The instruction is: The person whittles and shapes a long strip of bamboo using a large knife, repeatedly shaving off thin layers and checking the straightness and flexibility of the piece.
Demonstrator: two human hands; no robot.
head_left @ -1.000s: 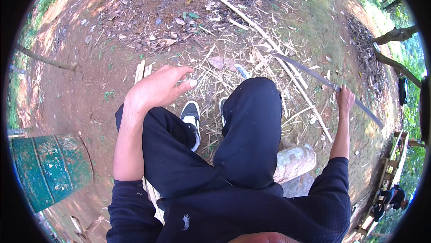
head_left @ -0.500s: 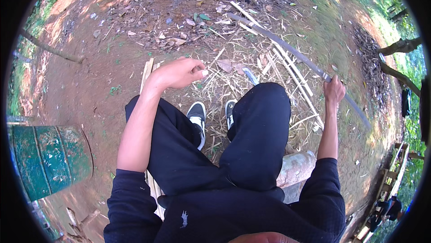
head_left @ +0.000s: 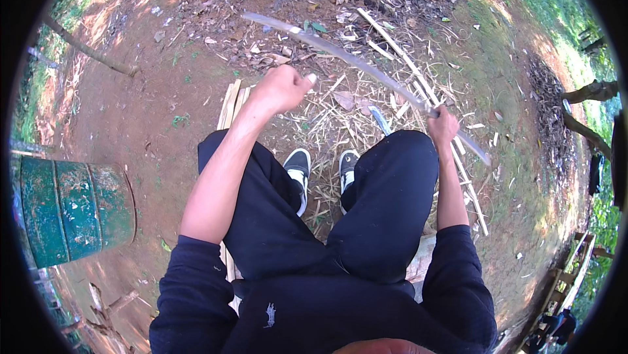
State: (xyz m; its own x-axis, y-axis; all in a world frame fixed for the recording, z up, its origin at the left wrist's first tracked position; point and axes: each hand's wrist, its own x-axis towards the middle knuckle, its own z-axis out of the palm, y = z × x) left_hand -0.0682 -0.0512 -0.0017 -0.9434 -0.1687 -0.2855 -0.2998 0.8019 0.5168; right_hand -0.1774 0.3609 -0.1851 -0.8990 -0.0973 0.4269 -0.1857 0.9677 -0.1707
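Note:
My right hand (head_left: 445, 125), at the right of my knees, is closed round a long, thin, greyish strip that looks like split bamboo (head_left: 356, 61). The strip slants from the upper left, beyond my left hand, to a short end sticking out below my right fist. My left hand (head_left: 286, 89) hovers in front of my left knee, apart from the strip. Its fingers are curled in and the thumb points forward; whatever lies inside the curl is hidden. A blue-grey blade, apparently a knife (head_left: 379, 120), lies beyond my right knee, partly covered by it.
Pale split strips (head_left: 392, 41) and shavings (head_left: 327, 115) litter the ground beyond my shoes (head_left: 298, 164). More slats (head_left: 230, 105) lie by my left leg. A green drum (head_left: 75, 210) stands left. A log (head_left: 422, 256) shows beside my right thigh, and wooden rails (head_left: 568, 275) at lower right.
My right hand has moved left and inward, bringing the strip with it, so its far end reaches further left. My left hand has risen slightly and moved right, its fingers more curled.

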